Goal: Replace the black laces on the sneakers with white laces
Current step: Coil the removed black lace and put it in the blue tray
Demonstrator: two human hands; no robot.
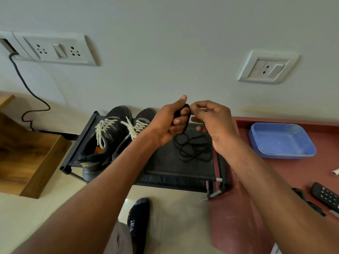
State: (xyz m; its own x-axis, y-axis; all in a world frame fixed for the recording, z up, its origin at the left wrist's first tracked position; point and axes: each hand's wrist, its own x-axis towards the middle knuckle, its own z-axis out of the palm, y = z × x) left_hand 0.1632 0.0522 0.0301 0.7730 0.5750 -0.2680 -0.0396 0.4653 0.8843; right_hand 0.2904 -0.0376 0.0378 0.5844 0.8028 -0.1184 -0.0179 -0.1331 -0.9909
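Pale wall (165, 43) with two socket plates; black fabric rack (165, 162) on cream floor. Sneakers (117, 132) with white laces (104, 127) stand at rack's left. Left hand (168, 123) grips wound black lace (185, 118); right hand (212, 118) pinches its end. Loose remainder lies on rack. Blue tray (282, 140) on red surface (247, 208) right.

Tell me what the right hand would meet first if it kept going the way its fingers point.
The right hand has its fingers aimed leftward at the left hand. It would first meet the wound black lace gripped there, then the left hand's fingers. Depth is unclear, but they look nearly touching.
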